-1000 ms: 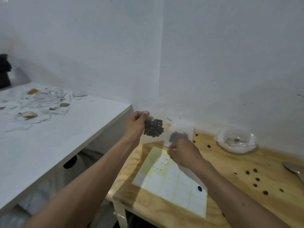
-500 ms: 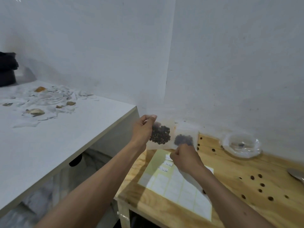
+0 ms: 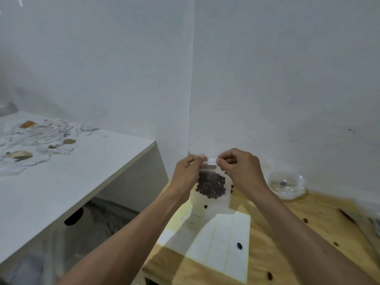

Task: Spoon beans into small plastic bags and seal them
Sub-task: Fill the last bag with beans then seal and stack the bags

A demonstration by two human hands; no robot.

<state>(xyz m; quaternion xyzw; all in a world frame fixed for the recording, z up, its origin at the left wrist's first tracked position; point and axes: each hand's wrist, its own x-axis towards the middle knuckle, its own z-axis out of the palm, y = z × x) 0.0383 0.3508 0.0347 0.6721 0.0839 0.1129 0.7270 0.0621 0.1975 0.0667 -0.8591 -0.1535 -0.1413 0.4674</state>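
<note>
A small clear plastic bag (image 3: 211,187) hangs upright in front of the wall corner, with a dark cluster of beans (image 3: 211,185) in its lower half. My left hand (image 3: 188,173) pinches the bag's top left edge. My right hand (image 3: 239,169) pinches a small white written label (image 3: 212,161) at the bag's top edge. Both hands are held above the wooden table (image 3: 304,223). Whether the bag's top is sealed cannot be told.
A sheet of white labels (image 3: 222,249) lies on the wooden table with a loose bean (image 3: 239,246) on it. Several more beans are scattered over the wood. A clear plastic bowl (image 3: 286,185) stands by the wall at right. A white table (image 3: 61,177) with scraps sits at left.
My right hand rose from the label sheet to the bag's top, now with a label in its fingers. The bag came to the middle between both hands. The camera shifted left.
</note>
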